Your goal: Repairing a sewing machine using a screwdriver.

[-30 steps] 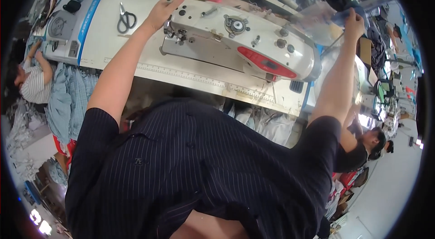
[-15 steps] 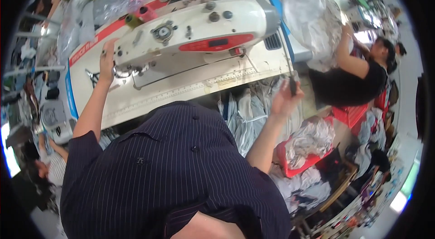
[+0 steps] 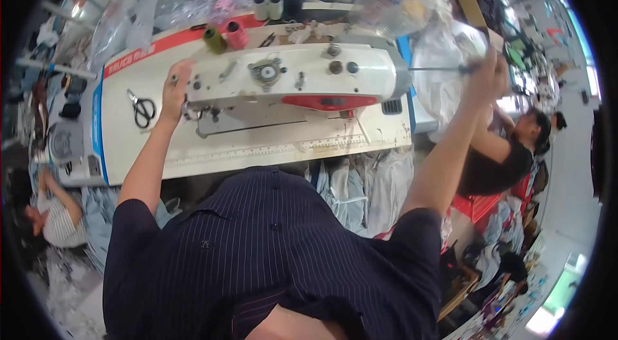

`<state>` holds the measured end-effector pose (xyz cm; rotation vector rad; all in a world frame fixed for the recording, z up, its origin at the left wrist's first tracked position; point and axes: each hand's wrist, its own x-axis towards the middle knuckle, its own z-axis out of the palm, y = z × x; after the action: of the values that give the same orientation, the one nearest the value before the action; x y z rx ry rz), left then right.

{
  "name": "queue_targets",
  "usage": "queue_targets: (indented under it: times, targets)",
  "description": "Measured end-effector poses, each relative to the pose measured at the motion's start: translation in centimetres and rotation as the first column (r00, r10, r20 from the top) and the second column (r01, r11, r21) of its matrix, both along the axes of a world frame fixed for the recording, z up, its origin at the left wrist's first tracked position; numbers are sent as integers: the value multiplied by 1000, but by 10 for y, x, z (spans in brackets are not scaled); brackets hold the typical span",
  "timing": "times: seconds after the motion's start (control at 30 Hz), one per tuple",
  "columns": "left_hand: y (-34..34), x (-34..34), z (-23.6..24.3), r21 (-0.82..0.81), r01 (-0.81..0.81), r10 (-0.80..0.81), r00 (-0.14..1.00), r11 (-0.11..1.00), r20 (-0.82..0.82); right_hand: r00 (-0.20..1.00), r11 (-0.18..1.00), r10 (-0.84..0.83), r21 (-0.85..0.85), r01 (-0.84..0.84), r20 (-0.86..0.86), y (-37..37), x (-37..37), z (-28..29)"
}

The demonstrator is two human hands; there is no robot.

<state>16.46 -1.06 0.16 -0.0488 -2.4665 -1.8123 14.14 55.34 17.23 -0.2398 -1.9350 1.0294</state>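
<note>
White sewing machine, one; right hand gripping one rod.

My shirt is dark navy with thin pale pinstripes. I see a white sewing machine with a red panel, an off-white table with red and blue edging, my grey rod, an olive spool, a pinkish-red spool, black-handled scissors, one co-worker's black top.
</note>
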Motion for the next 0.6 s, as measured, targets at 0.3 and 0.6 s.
queue_targets:
  times: [0.3,0.6]
  targets:
    - [14,-12,-3,36,-22,26,991,999,-129,722,834,-371,551,-18,585,14,-242,-40]
    - [5,2,4,208,-59,50,998,976,49,996,971,36,-233,-54,-78,-5,-34,-10]
